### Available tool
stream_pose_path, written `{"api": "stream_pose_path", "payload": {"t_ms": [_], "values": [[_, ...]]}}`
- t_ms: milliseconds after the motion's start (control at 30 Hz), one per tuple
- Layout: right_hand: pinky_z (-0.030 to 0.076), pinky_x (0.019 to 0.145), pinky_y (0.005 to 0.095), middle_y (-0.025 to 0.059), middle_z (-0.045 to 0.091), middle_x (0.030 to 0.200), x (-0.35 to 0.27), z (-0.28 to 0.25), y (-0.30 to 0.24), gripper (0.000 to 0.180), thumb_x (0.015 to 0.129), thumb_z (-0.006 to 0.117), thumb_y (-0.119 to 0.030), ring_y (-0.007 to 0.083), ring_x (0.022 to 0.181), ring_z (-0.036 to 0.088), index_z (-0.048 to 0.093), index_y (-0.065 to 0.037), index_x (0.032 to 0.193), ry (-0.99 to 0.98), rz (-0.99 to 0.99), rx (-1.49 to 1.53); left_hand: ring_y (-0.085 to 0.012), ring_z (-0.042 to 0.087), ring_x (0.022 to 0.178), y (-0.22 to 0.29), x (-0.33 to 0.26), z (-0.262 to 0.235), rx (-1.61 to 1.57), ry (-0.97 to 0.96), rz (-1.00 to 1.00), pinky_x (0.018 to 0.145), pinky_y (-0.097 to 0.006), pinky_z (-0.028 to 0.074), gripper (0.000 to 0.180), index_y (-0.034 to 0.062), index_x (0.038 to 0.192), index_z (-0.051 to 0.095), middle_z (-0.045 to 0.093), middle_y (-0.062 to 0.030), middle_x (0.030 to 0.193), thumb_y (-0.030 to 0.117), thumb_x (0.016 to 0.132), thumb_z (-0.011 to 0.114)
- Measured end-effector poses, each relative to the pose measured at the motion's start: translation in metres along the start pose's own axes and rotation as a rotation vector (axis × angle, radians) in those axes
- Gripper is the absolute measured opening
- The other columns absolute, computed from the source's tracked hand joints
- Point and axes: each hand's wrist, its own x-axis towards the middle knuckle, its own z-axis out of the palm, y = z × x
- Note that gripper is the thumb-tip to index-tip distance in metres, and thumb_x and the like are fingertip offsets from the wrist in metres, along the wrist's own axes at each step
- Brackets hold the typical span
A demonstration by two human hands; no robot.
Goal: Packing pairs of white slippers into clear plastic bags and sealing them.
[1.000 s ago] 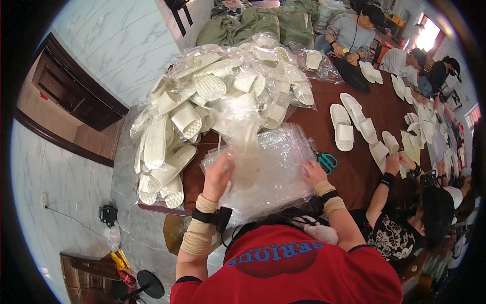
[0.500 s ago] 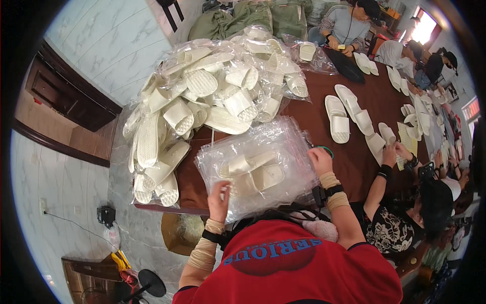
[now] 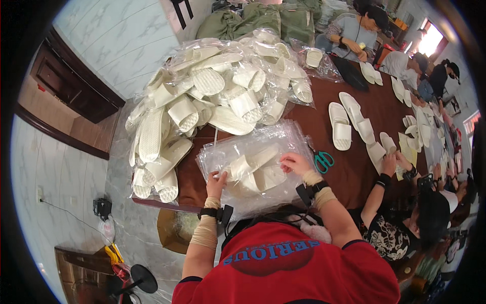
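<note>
A pair of cream slide slippers [image 3: 253,169] lies side by side on a stack of clear plastic bags [image 3: 243,202] in front of me; glare hides whether they are inside the top bag. At the left ends of the slippers is my left hand [image 3: 216,183], its fingers apart and the tips touching the slipper or the film over it. My right hand [image 3: 296,164] hovers by the slippers' right ends, fingers loosely bent and spread. Nothing shows in its grip. Both wrists wear black straps over tan wrapping.
Behind the bags rises a large heap of bagged slippers [image 3: 202,96]. Green-handled scissors [image 3: 324,161] lie right of the stack. More loose slippers [image 3: 340,126] line the brown table [image 3: 324,99]. A co-worker's hands [image 3: 397,162] handle slippers at the right. An open carton [image 3: 172,230] stands below the table's left.
My right hand has moved left from the stack's right edge to the slippers, leaving the scissors in plain sight. My left hand has shifted slightly up against the slippers.
</note>
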Motion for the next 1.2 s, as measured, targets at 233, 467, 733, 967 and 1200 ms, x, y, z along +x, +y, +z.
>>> {"api": "stream_pose_path", "payload": {"t_ms": [233,467,733,967,1200], "values": [[0.051,0.079,0.0354,0.0125,0.067,0.088,-0.015,0.001,0.016,0.021,0.086,0.058,-0.012,0.0309,0.083,0.064,0.060,-0.003,0.105,0.136,-0.532,-0.628,-0.0177,0.063,0.071,-0.009,-0.008,0.015,-0.024,0.101,0.037,0.067,-0.030,0.049,0.051,0.0005,0.113,0.054,0.065,-0.0107,0.079,0.041,0.085,0.065],[0.050,0.077,0.0399,0.0161,0.066,0.095,-0.043,0.003,-0.039,0.022,0.087,0.058,-0.020,0.0357,0.086,0.063,0.060,-0.006,0.103,0.454,-0.106,-0.667,-0.0195,0.063,0.075,-0.026,-0.006,0.019,-0.100,0.118,0.020,0.069,-0.031,0.049,0.047,0.0017,0.111,0.054,0.066,-0.0107,0.085,0.040,0.086,0.064],[0.049,0.070,0.0452,0.0182,0.066,0.091,-0.025,0.019,-0.033,0.035,0.085,0.061,-0.037,0.0363,0.085,0.064,0.059,-0.005,0.099,0.351,-0.155,-0.968,-0.0185,0.062,0.079,-0.028,-0.004,0.021,-0.107,0.124,0.054,0.072,-0.031,0.049,0.040,0.0014,0.107,0.054,0.065,-0.0110,0.087,0.035,0.087,0.063],[0.048,0.066,0.0450,0.0149,0.065,0.079,-0.016,-0.030,0.013,0.022,0.084,0.061,-0.026,0.0339,0.075,0.063,0.059,-0.006,0.092,0.410,-0.115,-0.756,-0.0080,0.049,0.070,-0.035,-0.002,0.009,-0.288,0.024,0.055,0.061,-0.024,0.040,0.020,0.0057,0.094,0.055,0.054,0.0009,0.078,0.023,0.088,0.063],[0.049,0.062,0.0363,0.0124,0.064,0.074,-0.036,-0.039,-0.016,0.009,0.082,0.061,-0.012,0.0279,0.066,0.063,0.062,-0.004,0.085,0.812,-0.505,-0.757,-0.0072,0.048,0.068,-0.016,-0.014,0.010,-0.481,0.065,-0.049,0.059,-0.023,0.040,0.021,0.0039,0.097,0.053,0.055,-0.0007,0.078,0.021,0.090,0.062]]}}
